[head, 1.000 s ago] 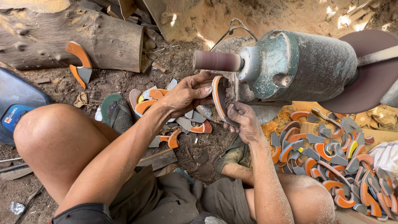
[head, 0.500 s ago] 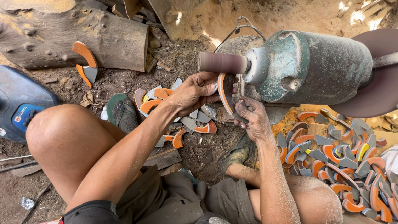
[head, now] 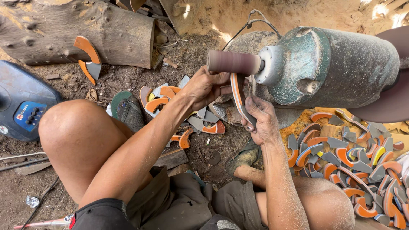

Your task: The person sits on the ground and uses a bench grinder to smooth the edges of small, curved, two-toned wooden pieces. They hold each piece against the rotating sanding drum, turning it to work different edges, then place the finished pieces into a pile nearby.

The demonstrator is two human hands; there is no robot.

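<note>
Two bare hands on one curved orange-and-grey piece (head: 238,96), held upright just beneath the sanding drum (head: 233,62) of a green motor (head: 336,68); left hand (head: 206,87) grip pinched on its upper end; right hand (head: 262,119) grip closed round its lower end; heap of like curved pieces (head: 353,162) at right; scattered offcuts (head: 187,123) on dirt floor (head: 119,79); log (head: 76,32) and blue device (head: 23,106) at left.

Log (head: 76,34) lying top left; blue machine housing (head: 21,106) at left edge; green sandal (head: 125,108) on dirt ground (head: 128,76).
</note>
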